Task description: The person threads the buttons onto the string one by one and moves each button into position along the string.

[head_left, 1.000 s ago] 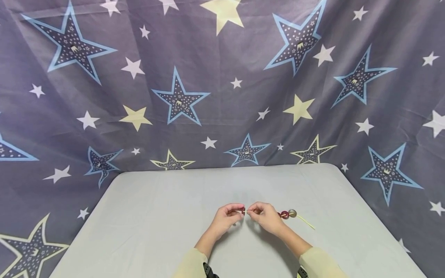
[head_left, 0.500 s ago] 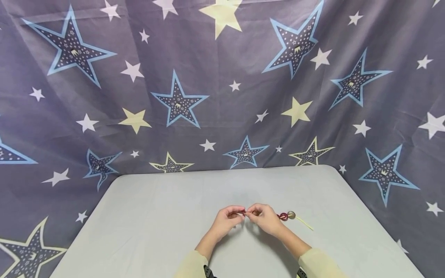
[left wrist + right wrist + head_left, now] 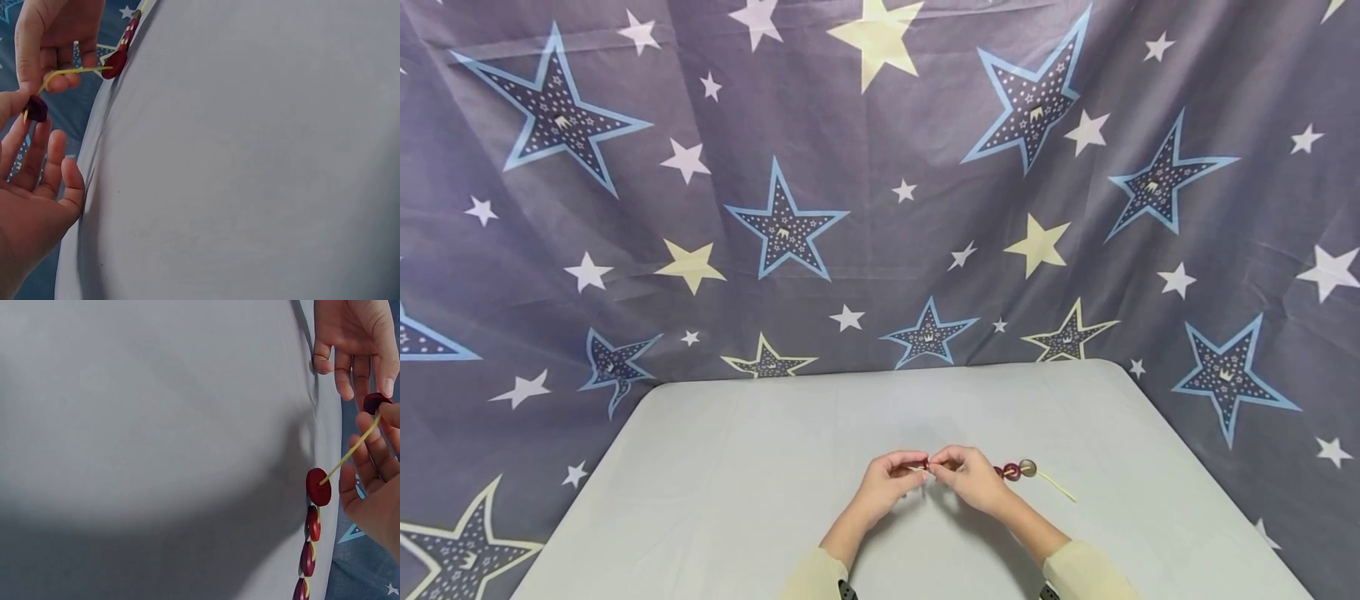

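Thumb and forefinger of my left hand (image 3: 883, 487) pinch a dark red button (image 3: 37, 109). A yellow string (image 3: 353, 450) runs up to this button, and its tip pokes out on the far side in the left wrist view. Right up against the button, my right hand (image 3: 973, 479) pinches the string. From there the string slopes down to a larger red button (image 3: 319, 487), followed by several more red buttons threaded in a row. A grey-brown button (image 3: 1027, 467) sits at the row's right end, with a loose string tail (image 3: 1058, 486) past it.
Both hands are over the middle of a table with a pale grey cover (image 3: 737, 500). A dark curtain with stars (image 3: 865, 125) hangs behind the table and along its sides. Black bands (image 3: 847, 590) circle the wrists near the pale sleeves (image 3: 1086, 571).
My right fingers have come closer to the left, narrowing the gap at the button. A bit of string now shows between my left fingers. The head view has shifted slightly.
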Available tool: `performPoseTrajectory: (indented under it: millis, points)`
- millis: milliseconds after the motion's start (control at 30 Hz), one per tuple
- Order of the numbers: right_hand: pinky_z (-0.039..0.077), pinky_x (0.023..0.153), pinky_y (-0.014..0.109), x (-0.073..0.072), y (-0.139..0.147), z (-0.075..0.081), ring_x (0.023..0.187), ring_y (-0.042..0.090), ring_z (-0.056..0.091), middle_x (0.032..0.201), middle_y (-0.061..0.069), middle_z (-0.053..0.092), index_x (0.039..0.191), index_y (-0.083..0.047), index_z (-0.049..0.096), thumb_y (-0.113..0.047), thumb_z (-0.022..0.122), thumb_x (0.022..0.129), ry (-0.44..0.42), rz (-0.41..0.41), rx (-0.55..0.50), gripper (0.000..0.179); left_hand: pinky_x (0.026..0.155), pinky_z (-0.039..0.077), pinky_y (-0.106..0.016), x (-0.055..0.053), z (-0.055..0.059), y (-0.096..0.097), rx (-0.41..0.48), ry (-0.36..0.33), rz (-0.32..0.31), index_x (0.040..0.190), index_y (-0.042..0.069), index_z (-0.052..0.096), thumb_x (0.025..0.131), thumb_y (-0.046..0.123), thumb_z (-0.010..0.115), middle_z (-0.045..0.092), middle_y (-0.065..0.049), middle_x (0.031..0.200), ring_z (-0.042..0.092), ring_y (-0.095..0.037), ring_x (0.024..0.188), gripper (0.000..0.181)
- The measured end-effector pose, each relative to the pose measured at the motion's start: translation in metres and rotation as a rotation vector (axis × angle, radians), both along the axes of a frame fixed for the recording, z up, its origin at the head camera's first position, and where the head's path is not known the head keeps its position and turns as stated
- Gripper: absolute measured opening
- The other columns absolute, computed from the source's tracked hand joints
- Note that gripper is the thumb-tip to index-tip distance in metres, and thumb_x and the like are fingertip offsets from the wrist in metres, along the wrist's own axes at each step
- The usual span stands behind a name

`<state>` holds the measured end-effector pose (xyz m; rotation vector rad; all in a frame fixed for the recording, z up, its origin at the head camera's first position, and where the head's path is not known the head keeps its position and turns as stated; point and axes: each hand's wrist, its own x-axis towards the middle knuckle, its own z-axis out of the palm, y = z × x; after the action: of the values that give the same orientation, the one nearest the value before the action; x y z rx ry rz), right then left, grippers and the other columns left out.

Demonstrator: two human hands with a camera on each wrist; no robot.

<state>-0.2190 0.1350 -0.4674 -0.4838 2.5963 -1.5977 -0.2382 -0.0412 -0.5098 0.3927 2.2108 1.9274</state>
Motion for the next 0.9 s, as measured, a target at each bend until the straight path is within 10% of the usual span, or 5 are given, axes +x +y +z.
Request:
performPoseTrajectory:
  millis: [600,900]
  points:
    - [0.049,0.073,0.028,-0.021,0.009,-0.035,0.087,0.025,0.064,0.092,0.02,0.07,0.102,0.005,0.067,-0.017,0.056,0.093,-0.136,0.019,-0.105,0.026,0.066,0.048,-0.016,0.007,0.009,0.003,0.008,0.069,0.041,0.111,-0.005,0.065,0.082,0.006,0.069,0.067,-0.021,0.108,0.061,-0.014,0.083,0.032]
    - [0.047,0.068,0.023,-0.003,0.001,-0.004,0.085,0.03,0.064,0.088,0.025,0.069,0.098,0.011,0.066,-0.009,0.059,0.088,-0.119,-0.009,-0.101,0.023,0.068,0.048,-0.016,0.011,0.017,0.003,-0.066,0.135,0.079,0.108,-0.003,0.067,0.08,0.007,0.071,0.066,-0.021,0.107,0.058,-0.01,0.081,0.03]
